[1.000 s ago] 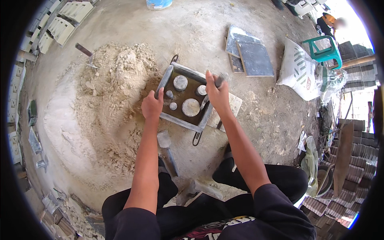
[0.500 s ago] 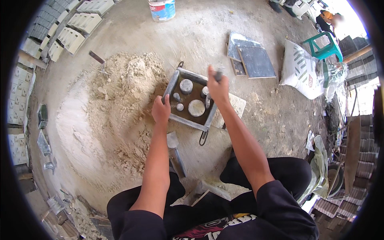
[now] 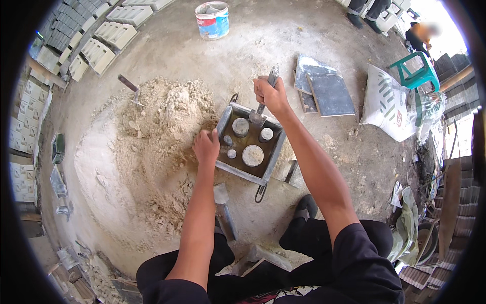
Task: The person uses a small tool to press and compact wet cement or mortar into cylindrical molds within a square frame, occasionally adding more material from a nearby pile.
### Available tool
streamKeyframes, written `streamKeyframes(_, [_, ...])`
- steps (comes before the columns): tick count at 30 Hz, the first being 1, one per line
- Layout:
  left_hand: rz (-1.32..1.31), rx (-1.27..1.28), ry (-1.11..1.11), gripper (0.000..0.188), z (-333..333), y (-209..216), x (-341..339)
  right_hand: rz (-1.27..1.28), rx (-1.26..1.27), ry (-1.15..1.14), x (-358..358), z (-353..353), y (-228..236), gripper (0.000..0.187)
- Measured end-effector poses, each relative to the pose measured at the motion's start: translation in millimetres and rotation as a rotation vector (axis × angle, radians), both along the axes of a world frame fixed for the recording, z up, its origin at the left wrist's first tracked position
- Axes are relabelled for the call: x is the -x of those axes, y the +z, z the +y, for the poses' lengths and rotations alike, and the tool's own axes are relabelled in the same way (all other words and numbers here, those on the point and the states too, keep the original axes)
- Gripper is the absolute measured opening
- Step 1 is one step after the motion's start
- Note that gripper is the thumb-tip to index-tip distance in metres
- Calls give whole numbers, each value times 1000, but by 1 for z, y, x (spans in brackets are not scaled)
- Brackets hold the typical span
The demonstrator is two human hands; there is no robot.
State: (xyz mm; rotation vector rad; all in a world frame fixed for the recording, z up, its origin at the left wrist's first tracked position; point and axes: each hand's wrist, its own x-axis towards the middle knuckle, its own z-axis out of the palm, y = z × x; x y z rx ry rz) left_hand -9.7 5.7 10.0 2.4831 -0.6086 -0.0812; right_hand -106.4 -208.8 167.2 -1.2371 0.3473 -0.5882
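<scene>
A square metal mould frame (image 3: 240, 174) with wire loop handles sits on the ground in front of me. Brown sandy mix lies inside it around several round grey plugs, the largest a pale-topped cylinder (image 3: 252, 155). My left hand (image 3: 206, 147) grips the mould's left wall with bent fingers. In my right hand (image 3: 272, 94), closed around its handle, is a small trowel (image 3: 257, 118). Its flat blade points down at the mould's far wall, beside a plug (image 3: 241, 126). A bar-shaped tool with a flat head (image 3: 221, 194) lies just below the mould.
Left of the mould rises a heap of pale sand (image 3: 167, 119), with a handled tool (image 3: 128, 83) stuck in it. Dark boards (image 3: 330, 94), a white sack (image 3: 387, 106) and a green stool (image 3: 416, 72) stand right. A bucket (image 3: 212, 23) is farther back; another person (image 3: 417, 36) is far right.
My right hand has moved a little, and the trowel blade now shows at the mould's far wall. The left hand stays at the left wall. The whole view has shifted slightly.
</scene>
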Motion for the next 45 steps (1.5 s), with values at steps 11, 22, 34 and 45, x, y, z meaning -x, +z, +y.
streamKeyframes(11, [6,288,-306,39,-89,13,-15,315,333,-256,-21,-32,-65,48])
streamKeyframes(22, [326,38,-283,42,25,-1,-20,512,376,-1024,153,90,-151,21])
streamKeyframes(34, [10,36,-124,49,-7,-10,19,-96,-1095,20,195,196,-274,14])
streamKeyframes(45, [-65,2,-65,45,16,-15,10,1198,-28,-769,129,235,-239,41])
